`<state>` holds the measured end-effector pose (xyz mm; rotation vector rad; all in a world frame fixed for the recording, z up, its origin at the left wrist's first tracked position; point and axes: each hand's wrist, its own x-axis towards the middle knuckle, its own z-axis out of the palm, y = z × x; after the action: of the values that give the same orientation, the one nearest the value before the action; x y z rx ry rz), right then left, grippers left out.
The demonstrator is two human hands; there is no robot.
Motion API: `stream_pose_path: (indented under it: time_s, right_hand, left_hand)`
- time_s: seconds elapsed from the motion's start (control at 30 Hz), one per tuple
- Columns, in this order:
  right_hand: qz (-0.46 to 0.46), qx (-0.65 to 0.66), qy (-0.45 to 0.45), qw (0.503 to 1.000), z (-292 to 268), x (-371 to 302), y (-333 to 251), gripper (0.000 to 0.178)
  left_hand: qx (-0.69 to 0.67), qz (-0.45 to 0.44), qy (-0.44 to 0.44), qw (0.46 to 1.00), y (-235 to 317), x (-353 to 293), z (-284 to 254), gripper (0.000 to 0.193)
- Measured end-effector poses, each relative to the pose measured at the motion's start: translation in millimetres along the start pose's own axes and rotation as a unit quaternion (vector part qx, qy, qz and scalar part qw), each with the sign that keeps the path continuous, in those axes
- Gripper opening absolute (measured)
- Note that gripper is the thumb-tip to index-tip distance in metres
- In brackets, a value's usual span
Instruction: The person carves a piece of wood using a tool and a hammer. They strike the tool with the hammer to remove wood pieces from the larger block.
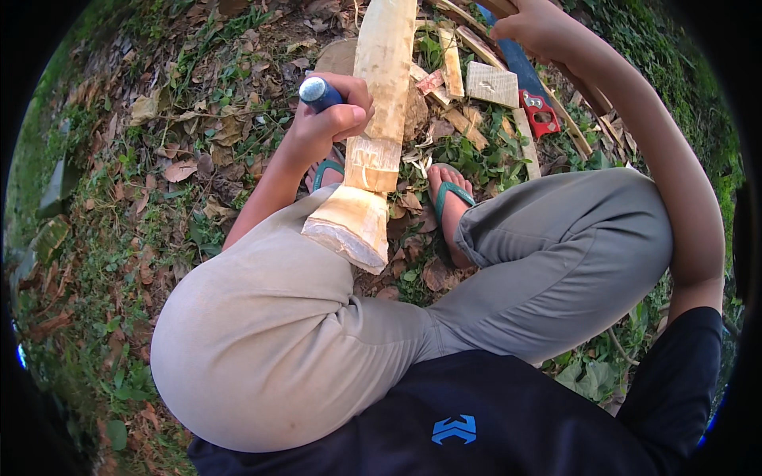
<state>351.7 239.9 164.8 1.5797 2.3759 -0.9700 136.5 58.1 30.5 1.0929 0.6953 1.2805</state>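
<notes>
Two bare hands are present in the head view, the only view supplied. The left hand (340, 115) has its fingers closed around a blue handle (322, 95), the rounded pale cap of which faces up toward the camera. This hand is positioned at the left edge of the timber (386, 63); the part below the grip is largely hidden by it. The right hand (538, 30) is at the upper right, with its fingers curled around a wooden piece (500, 7) cut off by the picture's top edge.

The timber runs lengthwise from the top edge between the sandalled feet, its near end overlapping the left trouser leg (262, 317); contact there cannot be determined. A notch (372, 164) crosses it short of the near end, and the left hand is just above the notch's far shoulder. Cut surfaces are pale and rough.

On the leaf-strewn ground (119, 317), right of the timber, lie several offcuts (451, 62), a squared block (492, 84) and a saw (528, 78) with a blue blade and red handle. The block is just beside the saw blade. Green sandals (453, 193) are worn on both feet.
</notes>
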Motion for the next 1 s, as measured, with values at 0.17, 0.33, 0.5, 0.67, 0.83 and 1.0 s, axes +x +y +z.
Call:
stream_pose_path:
  time_s: [0.17, 0.33, 0.5, 0.67, 0.83, 1.0]
  right_hand:
    - [-0.003, 0.05, -0.036, 0.998, -7, -3, 1, 0.035]
    - [-0.075, 0.025, 0.039, 0.996, 3, 8, 11, 0.035]
    - [-0.176, 0.026, 0.128, 0.976, -4, -12, -23, 0.026]
    - [-0.306, 0.013, 0.181, 0.935, -11, -52, -49, 0.013]
    - [-0.37, -0.062, 0.22, 0.9, -8, -92, -73, 0.026]
    - [-0.386, -0.153, 0.218, 0.883, 4, -79, -55, 0.035]
  left_hand:
    - [-0.03, -0.005, -0.008, 1.0, -2, 1, -3, 0.026]
    - [-0.047, -0.008, 0.004, 0.999, -4, 3, -6, 0.027]
    - [-0.071, -0.014, 0.003, 0.997, -4, 1, -9, 0.03]
    - [-0.053, -0.014, -0.007, 0.998, -3, 3, -5, 0.029]
    - [-0.023, -0.02, 0.007, 1.0, -1, -4, -6, 0.028]
    - [-0.017, -0.013, 0.007, 1.0, -1, -2, 0, 0.028]
